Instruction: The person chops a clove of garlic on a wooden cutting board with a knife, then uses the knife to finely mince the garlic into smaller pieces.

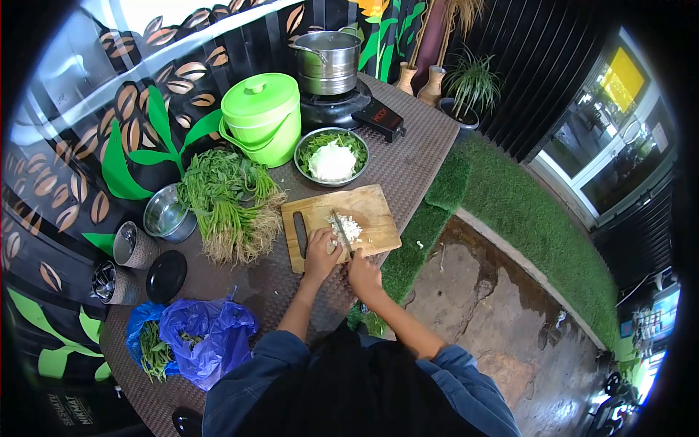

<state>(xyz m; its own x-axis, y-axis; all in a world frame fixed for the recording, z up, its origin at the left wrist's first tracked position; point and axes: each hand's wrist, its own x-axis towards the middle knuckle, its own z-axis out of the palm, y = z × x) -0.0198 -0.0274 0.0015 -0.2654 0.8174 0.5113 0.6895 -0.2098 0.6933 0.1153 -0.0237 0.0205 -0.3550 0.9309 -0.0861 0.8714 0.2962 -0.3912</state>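
Outdoor work table (408, 171), brown woven mat top, set against a black panel painted with green and brown leaves; artificial grass and wet paving to the person's right.

- Cutting board (378, 211) — wooden, near the table's front edge. A small heap of chopped white pieces (350, 228) lies at its middle; a second dark-handled knife (300, 233) lies along its left side.
- Right hand (362, 273) — closed around the handle of a knife (342, 233), blade down at the white pieces.
- Left hand (321, 246) — fingers curled, pressed on the board just beside the blade; what it pins cannot be made out.
- Steel bowl (332, 156) behind the board, holding greens and shredded white vegetable.
- Green lidded bucket (262, 116); steel pot (331, 60) on a black burner (335, 108).
- Bundle of leafy greens (231, 204) with roots, left of the board; empty steel bowl (167, 213) beside it.
- Blue plastic bag (200, 339) with more greens, near the left elbow.
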